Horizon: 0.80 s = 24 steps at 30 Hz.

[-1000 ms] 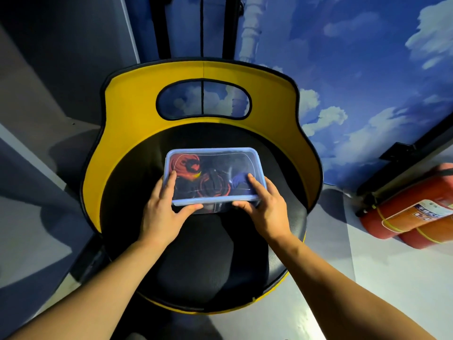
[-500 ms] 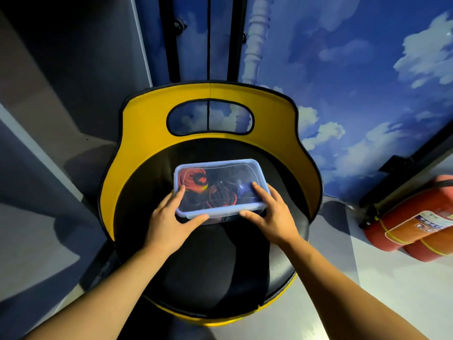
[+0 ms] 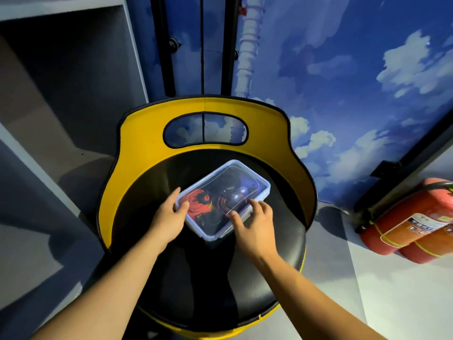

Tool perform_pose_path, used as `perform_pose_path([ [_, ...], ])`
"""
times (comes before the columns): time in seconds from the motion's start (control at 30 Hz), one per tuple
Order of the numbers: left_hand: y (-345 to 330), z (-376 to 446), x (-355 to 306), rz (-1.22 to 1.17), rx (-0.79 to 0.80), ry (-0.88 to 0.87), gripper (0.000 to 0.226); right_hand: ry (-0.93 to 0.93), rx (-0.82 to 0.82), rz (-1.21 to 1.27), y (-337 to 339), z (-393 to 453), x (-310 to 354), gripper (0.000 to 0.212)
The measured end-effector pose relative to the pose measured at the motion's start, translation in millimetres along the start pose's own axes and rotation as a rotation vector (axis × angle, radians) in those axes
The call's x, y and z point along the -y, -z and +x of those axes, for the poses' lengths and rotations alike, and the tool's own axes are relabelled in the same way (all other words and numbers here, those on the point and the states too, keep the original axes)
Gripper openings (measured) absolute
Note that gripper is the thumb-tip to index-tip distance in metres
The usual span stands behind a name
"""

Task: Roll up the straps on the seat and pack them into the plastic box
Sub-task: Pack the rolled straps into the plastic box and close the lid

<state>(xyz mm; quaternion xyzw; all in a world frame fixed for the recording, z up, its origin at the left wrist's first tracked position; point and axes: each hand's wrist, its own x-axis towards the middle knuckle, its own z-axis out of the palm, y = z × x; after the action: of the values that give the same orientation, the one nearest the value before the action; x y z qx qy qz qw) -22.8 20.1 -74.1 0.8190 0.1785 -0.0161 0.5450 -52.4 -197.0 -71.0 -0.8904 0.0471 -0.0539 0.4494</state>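
On the one seat, one lidded plastic box, two hands.

I see a clear rectangular plastic box with a pale blue rim resting on the round black cushion of a yellow-backed seat. The box sits skewed, its long side running from near left to far right, toward the back half of the cushion. Its clear lid is on. Through the lid I make out rolled straps: a red coil at the near-left end, a darker red-and-black coil in the middle, and what looks like something blue at the far end, though glare blurs it.
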Motion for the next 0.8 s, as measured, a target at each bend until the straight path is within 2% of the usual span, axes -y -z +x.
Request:
perform_pose_path([
  [0.1, -2.0, -3.6, 9.5, -0.059, 0.010, -0.014, 0.054, 0.037, 0.056, -0.006, 1.4, 8.4, -2.4, 0.060],
  [0.17, 4.0, -10.8, 14.1, -0.078, 0.026, -0.021, 0.053, 0.070, 0.093, 0.011, 8.6, 24.7, -6.2, 0.055],
  [0.33, 9.4, -34.6, 21.0, -0.034, 0.045, -0.029, 0.054, 0.174, 0.044, -0.029, 12.6, 40.9, -10.7, 0.023],
  [0.4, 10.6, -37.9, 23.9, 0.038, 0.052, -0.077, 0.064, 0.220, 0.076, -0.097, 7.6, 32.4, -11.4, 0.034],
  [0.5, 13.5, -36.3, 26.0, 0.119, 0.090, -0.207, 0.087, 0.282, 0.234, -0.135, 8.2, 18.2, -15.7, 0.074],
  [0.57, 12.3, -36.6, 26.4, 0.190, 0.146, -0.285, 0.092, 0.361, 0.309, -0.145, 12.0, 11.2, -20.8, 0.089],
  [0.63, 9.6, -38.2, 27.4, 0.248, 0.156, -0.324, 0.093, 0.424, 0.310, -0.167, 13.7, 8.0, -25.0, 0.094],
  [0.8, 4.9, -38.2, 35.3, 0.361, 0.088, -0.376, 0.090, 0.464, 0.268, -0.213, 14.5, 7.0, -27.0, 0.087],
])
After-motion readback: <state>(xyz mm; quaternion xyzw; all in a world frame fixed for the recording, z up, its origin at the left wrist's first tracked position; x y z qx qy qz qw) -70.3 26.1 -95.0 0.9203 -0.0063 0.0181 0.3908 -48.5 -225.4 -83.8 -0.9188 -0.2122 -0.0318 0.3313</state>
